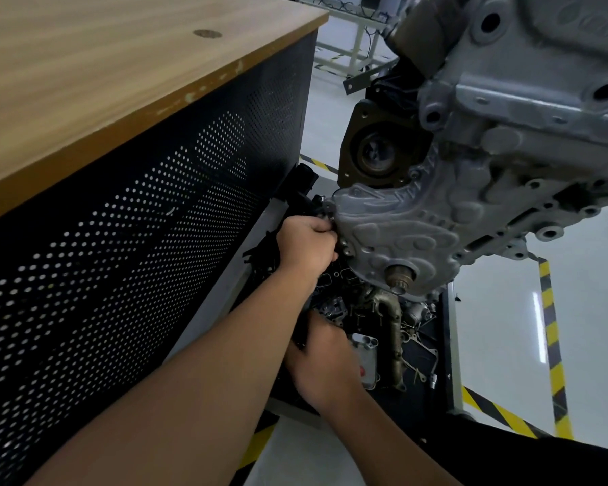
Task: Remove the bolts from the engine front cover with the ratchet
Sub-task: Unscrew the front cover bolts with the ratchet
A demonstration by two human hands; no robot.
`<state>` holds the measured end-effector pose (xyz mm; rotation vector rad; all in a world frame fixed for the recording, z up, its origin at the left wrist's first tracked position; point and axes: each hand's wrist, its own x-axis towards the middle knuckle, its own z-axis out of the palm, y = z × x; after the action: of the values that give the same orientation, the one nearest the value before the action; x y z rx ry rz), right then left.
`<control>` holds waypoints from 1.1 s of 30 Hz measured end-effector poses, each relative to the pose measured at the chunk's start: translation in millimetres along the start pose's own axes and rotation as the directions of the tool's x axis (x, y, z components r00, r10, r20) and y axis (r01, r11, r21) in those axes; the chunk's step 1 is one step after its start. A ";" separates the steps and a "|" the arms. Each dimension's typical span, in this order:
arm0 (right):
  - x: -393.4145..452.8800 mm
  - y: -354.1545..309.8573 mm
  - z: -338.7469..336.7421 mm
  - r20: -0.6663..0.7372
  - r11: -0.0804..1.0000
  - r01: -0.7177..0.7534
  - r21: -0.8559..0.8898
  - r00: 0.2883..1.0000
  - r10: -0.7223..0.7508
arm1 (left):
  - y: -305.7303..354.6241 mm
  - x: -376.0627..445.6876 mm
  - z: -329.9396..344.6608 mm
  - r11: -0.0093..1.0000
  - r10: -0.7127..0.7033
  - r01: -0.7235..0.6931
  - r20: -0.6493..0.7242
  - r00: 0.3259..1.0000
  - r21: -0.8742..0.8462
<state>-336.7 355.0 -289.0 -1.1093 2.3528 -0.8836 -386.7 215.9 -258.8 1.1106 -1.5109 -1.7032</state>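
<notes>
Front cover (pixel 394 233) hung on engine, right of both hands. Left hand (pixel 306 245) curled at cover's left edge, grasp unclear. Right hand (pixel 322 363) below, gripped dark ratchet handle (pixel 302 326) over parts tray (pixel 450 349).

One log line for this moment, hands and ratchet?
left hand: at front cover left edge, fingers curled | right hand: grips ratchet handle | bolt: hidden

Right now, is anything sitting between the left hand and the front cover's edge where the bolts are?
Nothing visible does. The left hand is already at the left edge of the front cover, its fingers curled there. The right hand grips the dark ratchet handle lower down.
</notes>
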 end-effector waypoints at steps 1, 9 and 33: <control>0.7 -0.2 0.2 0.003 1.000 0.002 0.006 1.000 -0.002 | 0.5 1.1 0.3 1.000 0.003 -0.003 -0.010 1.000 0.004; 6.1 -3.5 -3.4 0.004 0.999 -0.044 -0.027 0.999 0.044 | -3.7 15.2 -2.8 0.998 -0.004 0.001 0.042 0.999 0.061; 2.9 -5.7 -5.6 0.125 0.983 -0.179 -0.025 0.976 0.181 | -9.4 5.4 7.1 0.959 0.116 -0.114 0.008 0.993 0.260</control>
<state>-338.7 352.1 -281.3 -0.9109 2.3138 -0.7125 -394.7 216.3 -269.1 1.1319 -1.7972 -1.4506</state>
